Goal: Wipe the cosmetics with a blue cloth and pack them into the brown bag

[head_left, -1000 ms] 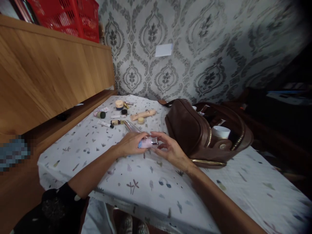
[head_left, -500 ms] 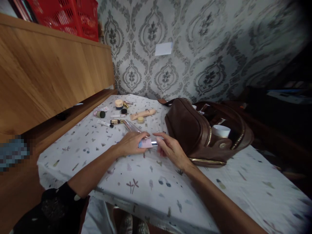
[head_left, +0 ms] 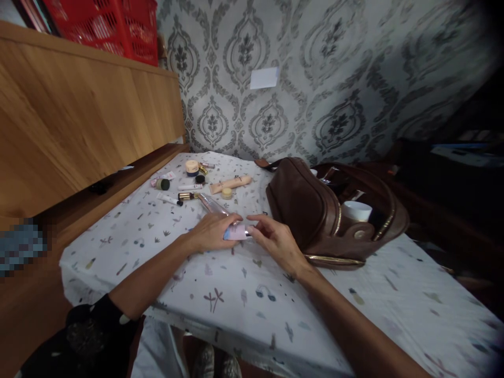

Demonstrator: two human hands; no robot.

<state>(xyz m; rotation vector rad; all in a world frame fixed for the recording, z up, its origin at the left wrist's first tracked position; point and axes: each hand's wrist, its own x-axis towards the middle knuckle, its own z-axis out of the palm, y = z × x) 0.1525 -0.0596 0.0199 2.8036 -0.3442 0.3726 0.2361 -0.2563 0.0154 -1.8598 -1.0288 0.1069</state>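
My left hand [head_left: 210, 231] is closed around a small pale pink and blue cosmetic tube [head_left: 236, 232], lying level just above the cloth. At the tube's right end, the thumb and fingers of my right hand [head_left: 279, 242] pinch its silver cap [head_left: 248, 231], which they mostly cover. Just beyond my left hand lies a clear, shiny tube or packet [head_left: 213, 203], partly hidden by the fingers. A gold and black small bottle [head_left: 186, 196] rests beside it. Further back are a peach tube [head_left: 232, 184] and a little yellow jar [head_left: 227, 193].
An unzipped brown leather bag [head_left: 303, 205], with a white cup-shaped item [head_left: 357, 211] in it, stands right of my hands. Several cosmetics, including a cream jar [head_left: 192, 168], lie at the back left on the patterned tablecloth [head_left: 236, 325]. A wooden cabinet [head_left: 90, 115] borders the left.
My right thumb and fingers have closed in on the silver cap and now cover more of it. My left hand and the tube have hardly moved.
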